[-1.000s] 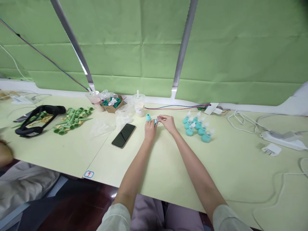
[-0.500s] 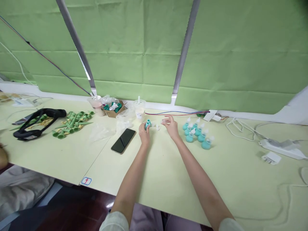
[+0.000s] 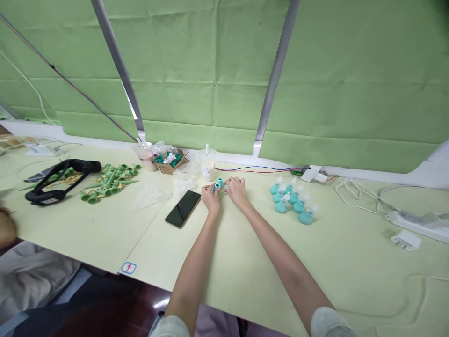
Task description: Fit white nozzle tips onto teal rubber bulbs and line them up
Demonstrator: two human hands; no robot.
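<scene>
My left hand (image 3: 211, 200) is closed around a small teal bottle (image 3: 216, 187) with an open neck, left of centre. Right behind it is another teal bottle neck (image 3: 220, 180). My right hand (image 3: 236, 192) is close beside it, fingers pinched on a small translucent white nozzle (image 3: 226, 187) near the bottles; the fingers partly hide it. To the right stands a group of several teal squeeze bottles (image 3: 280, 206) topped with pointed whitish nozzles.
A black phone (image 3: 183, 208) lies left of my hands. Behind are a drink cup (image 3: 207, 168), plastic bags (image 3: 184, 178) and a cardboard box (image 3: 171, 164). Green cone-shaped parts (image 3: 112, 182) and a black headset (image 3: 63, 180) lie farther left. A power strip (image 3: 417, 222) and charger (image 3: 406, 240) are right.
My right hand has moved left and down, bringing its fingers to the small white piece beside the bottles. My left hand keeps its hold on the teal bottle. The view has shifted slightly.
</scene>
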